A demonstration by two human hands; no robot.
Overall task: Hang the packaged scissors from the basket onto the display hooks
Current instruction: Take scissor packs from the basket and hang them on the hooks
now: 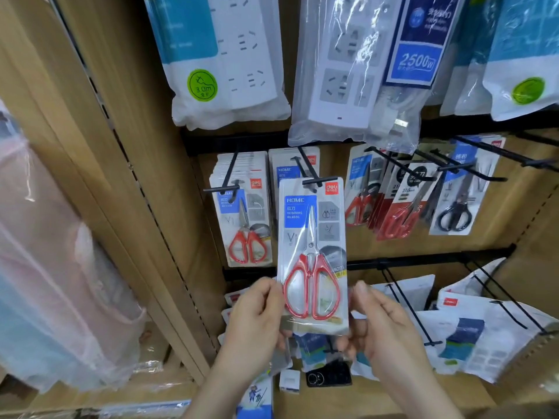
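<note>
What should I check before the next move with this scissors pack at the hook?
1. Both the left hand and right hand hold the scissors pack near its lower edge: ok.
2. Pack upright, printed side toward me: ok.
3. Pack top reaches the hook tip: ok.
4. Hook through the pack's hole: cannot tell.
5. Space on the hook in front of the hung packs: ok.

Bright, diffuse shop light, faint sheen lay on the scissors pack (313, 252) pinched by left hand (257, 322) and right hand (384, 325), white glare streaked the power-strip bag (357, 71) above them, right fingertips (361, 290) were blurred, shelf upright (127, 164) beyond the left hand bowed by wide-angle distortion.
</note>
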